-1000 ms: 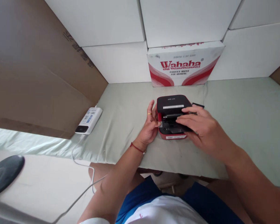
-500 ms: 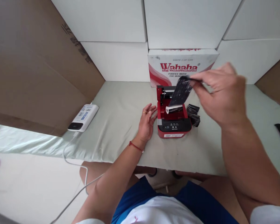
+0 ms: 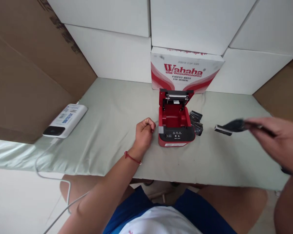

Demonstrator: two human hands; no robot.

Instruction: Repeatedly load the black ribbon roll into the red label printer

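A small red and black label printer [image 3: 177, 138] stands on the cloth-covered table with its lid [image 3: 177, 97] raised and its red roll bay bare inside. To the right of it my right hand [image 3: 275, 139] pinches the loose end of a black printed paper roll [image 3: 223, 130]. The roll hangs from this strip, low over the cloth; whether it touches is hard to tell. My left hand [image 3: 144, 132] rests on the cloth just left of the printer, fingers curled in, with nothing seen in it. Crumpled black strips [image 3: 196, 122] lie against the printer's right side.
A white power bank [image 3: 65, 120] with a cable [image 3: 42, 172] sits at the left, near a brown cardboard panel [image 3: 26, 81]. Behind the printer stands a Wahaha water box [image 3: 185, 70], backed by stacked white boxes [image 3: 117, 55]. The table's front edge runs close to my legs.
My right hand has lifted the paper roll out of the printer and carried it to the right. My left hand has curled its fingers beside the printer. The view has shifted slightly.
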